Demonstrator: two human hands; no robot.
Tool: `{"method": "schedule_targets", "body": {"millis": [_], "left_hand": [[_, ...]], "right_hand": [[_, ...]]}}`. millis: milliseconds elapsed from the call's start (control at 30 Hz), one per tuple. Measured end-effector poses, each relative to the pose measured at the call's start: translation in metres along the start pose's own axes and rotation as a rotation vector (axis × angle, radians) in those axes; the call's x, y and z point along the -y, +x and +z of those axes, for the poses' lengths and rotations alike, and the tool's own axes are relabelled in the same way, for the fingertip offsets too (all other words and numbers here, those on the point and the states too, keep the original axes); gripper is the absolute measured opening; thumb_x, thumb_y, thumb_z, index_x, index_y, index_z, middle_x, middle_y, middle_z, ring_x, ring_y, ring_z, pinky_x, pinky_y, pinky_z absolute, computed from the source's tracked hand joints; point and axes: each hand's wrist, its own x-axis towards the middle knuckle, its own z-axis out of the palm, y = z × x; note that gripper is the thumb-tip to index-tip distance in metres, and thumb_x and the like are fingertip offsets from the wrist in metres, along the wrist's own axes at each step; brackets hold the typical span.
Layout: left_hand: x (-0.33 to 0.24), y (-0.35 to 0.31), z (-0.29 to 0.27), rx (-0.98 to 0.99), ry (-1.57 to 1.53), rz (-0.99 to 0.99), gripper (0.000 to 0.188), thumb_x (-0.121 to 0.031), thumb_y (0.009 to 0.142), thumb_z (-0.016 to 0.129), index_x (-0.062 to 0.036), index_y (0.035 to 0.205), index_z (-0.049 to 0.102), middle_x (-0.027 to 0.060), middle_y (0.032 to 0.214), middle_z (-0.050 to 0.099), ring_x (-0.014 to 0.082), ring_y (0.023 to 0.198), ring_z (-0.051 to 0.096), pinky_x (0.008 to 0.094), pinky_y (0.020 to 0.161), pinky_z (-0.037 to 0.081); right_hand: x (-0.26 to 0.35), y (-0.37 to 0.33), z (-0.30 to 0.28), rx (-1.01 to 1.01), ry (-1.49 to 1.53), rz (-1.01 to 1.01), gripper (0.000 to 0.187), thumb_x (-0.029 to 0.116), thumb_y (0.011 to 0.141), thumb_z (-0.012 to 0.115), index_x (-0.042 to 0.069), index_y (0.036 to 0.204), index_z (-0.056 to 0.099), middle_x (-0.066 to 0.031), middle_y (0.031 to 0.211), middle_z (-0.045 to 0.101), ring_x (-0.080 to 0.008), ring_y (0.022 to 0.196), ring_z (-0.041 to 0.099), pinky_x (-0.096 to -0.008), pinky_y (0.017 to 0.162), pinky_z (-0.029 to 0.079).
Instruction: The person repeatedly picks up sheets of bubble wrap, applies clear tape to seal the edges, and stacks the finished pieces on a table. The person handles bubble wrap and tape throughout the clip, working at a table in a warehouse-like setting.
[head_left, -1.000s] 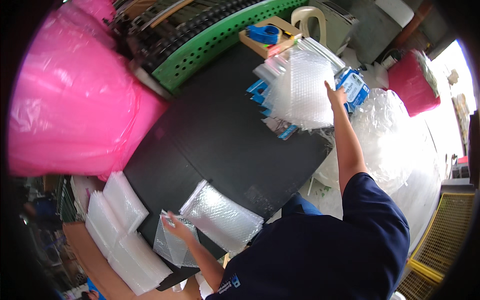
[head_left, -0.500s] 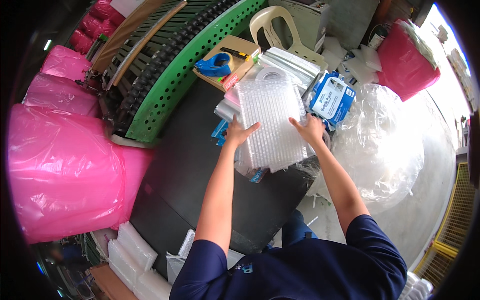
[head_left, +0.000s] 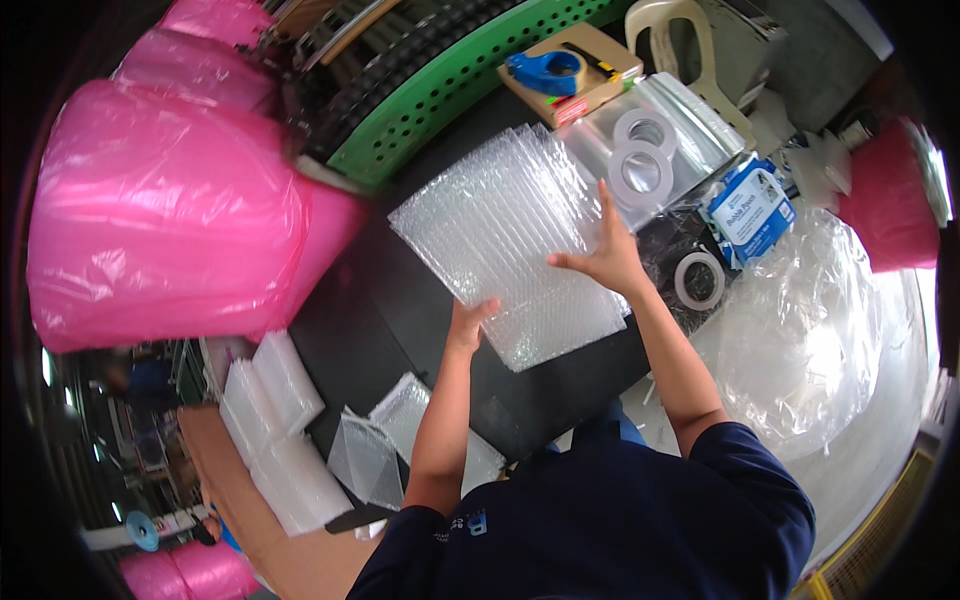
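A stack of clear bubble wrap pouches [head_left: 510, 240] is between my hands, turned at a slant over the black table [head_left: 345, 290], its sheets fanned along the far edge. My left hand [head_left: 470, 325] grips its near left edge, thumb on top, the other fingers hidden beneath. My right hand [head_left: 612, 262] holds the right edge with the thumb across the top sheet and the index finger stretched along the side; its remaining fingers are mostly hidden. Right of this hand lie clear tape rolls [head_left: 641, 174] on flat clear film, and another tape roll [head_left: 699, 281] on dark crinkled plastic.
A cardboard box [head_left: 622, 62] bears a blue tape dispenser [head_left: 545, 72] and a cutter. A blue-white pouch pack [head_left: 750, 212] lies by a big clear plastic bag [head_left: 800, 340]. Pink wrapped bundles [head_left: 180, 220] stand left; white foam-like packs [head_left: 290, 480] sit near left.
The pouch stack has come left and nearer from on top of the pile, and turned, with both hands. Tape rolls it partly covered now show. The whole view has swung too.
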Motion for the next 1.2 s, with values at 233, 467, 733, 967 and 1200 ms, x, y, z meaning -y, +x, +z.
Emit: {"method": "schedule_targets", "body": {"millis": [233,467,733,967,1200], "left_hand": [[0.031,-0.023,-0.046,0.002,-0.348,-0.223,0.083,-0.049,0.069,0.069,-0.0063,0.135,0.041,0.0132,0.128,0.053,0.0295,0.118,0.051,0.0427,0.098,0.044],[0.004,-0.051,0.003,0.133,-0.599,-0.031,0.084,-0.047,0.071,0.068,-0.0006,0.135,0.042,0.0151,0.127,0.054,0.0298,0.113,0.055,0.0418,0.095,0.047],[0.022,-0.157,-0.040,-0.069,-0.471,-0.154,0.082,-0.047,0.071,0.068,-0.0003,0.133,0.043,0.0150,0.125,0.055,0.0296,0.112,0.055,0.0411,0.095,0.047],[0.045,-0.273,-0.085,-0.244,-0.417,-0.376,0.081,-0.047,0.070,0.068,-0.0001,0.132,0.045,0.0149,0.124,0.056,0.0294,0.110,0.056,0.0404,0.094,0.047],[0.051,-0.196,-0.114,-0.147,-0.377,-0.384,0.079,-0.046,0.070,0.069,0.0001,0.131,0.046,0.0148,0.122,0.057,0.0292,0.109,0.057,0.0398,0.093,0.047]], "right_hand": [[0.125,-0.042,0.004,0.087,-0.337,-0.087,0.102,0.054,0.067,0.077,-0.009,0.135,0.034,-0.0272,0.116,0.054,-0.0365,0.102,0.059,-0.0396,0.085,0.048],[0.133,-0.085,-0.004,0.387,0.055,-0.321,0.088,0.042,0.081,0.069,-0.011,0.138,0.027,-0.0336,0.122,0.046,-0.0478,0.106,0.053,-0.0430,0.089,0.047],[0.152,-0.107,-0.005,-0.015,0.163,-0.415,0.058,0.015,0.079,0.068,0.000,0.130,0.045,-0.0260,0.133,0.037,-0.0415,0.122,0.040,-0.0443,0.102,0.035],[-0.031,-0.012,0.053,-0.097,-0.471,0.083,0.066,0.005,0.076,0.063,0.013,0.137,0.040,-0.0184,0.142,0.032,-0.0417,0.128,0.032,-0.0578,0.101,0.030],[-0.125,0.035,0.073,-0.067,-0.811,0.076,0.024,0.020,0.091,0.047,0.018,0.113,0.056,-0.0104,0.094,0.065,-0.0303,0.098,0.061,-0.0599,0.086,0.037]]}}
